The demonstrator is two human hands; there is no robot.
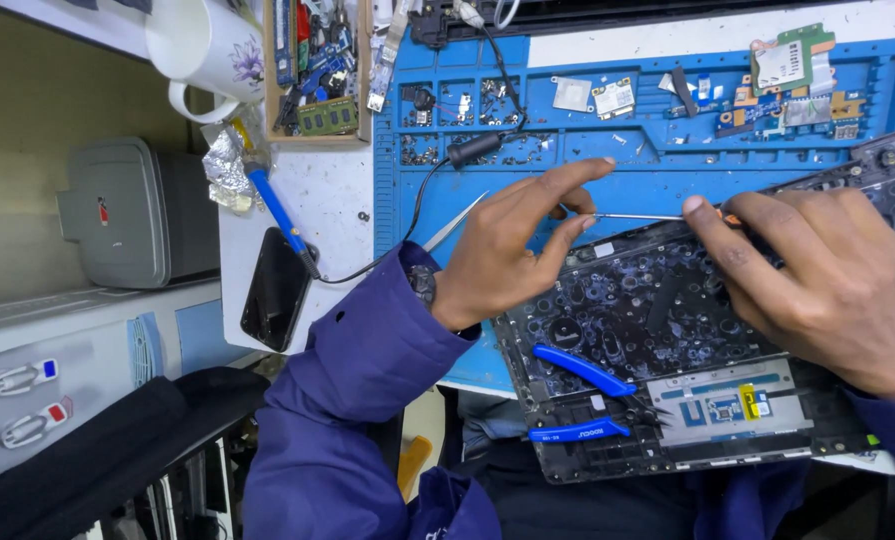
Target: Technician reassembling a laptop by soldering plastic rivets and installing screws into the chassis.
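on the blue work mat (657, 190) we see the opened laptop base (667, 330) lying toward its near right corner, our right hand (827, 285) pinching a thin screwdriver (632, 216) over it, our left hand (512, 250) spread, fingertips at the shaft, blue-handled cutters (577, 395) resting near the base's near edge.

A white mug (202, 45), black phone (275, 288) and blue-handled cutters (579, 372) lie about.

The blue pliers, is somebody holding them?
No, the blue pliers lie by themselves on the black laptop shell, while the left hand and right hand work higher up.
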